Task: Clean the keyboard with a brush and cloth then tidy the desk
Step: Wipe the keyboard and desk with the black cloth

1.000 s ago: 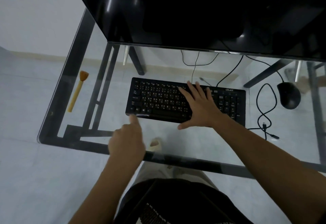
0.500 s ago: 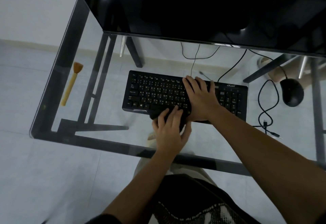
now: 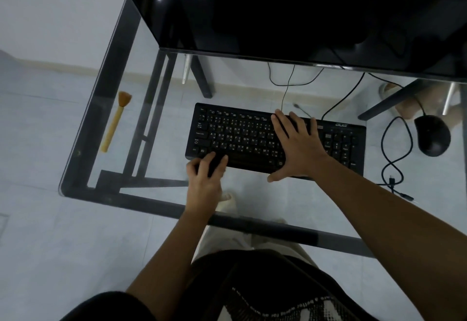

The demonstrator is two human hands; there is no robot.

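Glass desk (image 3: pixel 83 128): clear top on a dark frame, pale floor tiles visible through it.

Keyboard (image 3: pixel 242 133): black, lying flat at the middle of the desk, its cable running back under the monitor (image 3: pixel 303 10), whose dark screen overhangs the far side.

Right hand (image 3: pixel 297 143): open, palm down, fingers spread flat across the keys right of centre, thumb hooked over the near edge of the keyboard.

Left hand (image 3: pixel 204 176): at the keyboard's near-left corner, fingers curled around a small dark cloth (image 3: pixel 214 164) and pressing it against the bottom row of keys. The cloth is almost the same black as the keyboard, so its outline is hard to make out.

Brush (image 3: pixel 115 121): tan handle with a tuft of brownish bristles at the far end, lying on the glass near the desk's left edge, well apart from the keyboard and both hands.

Mouse (image 3: pixel 433 135): black, to the right of the keyboard, with its cord looped on the glass between them.
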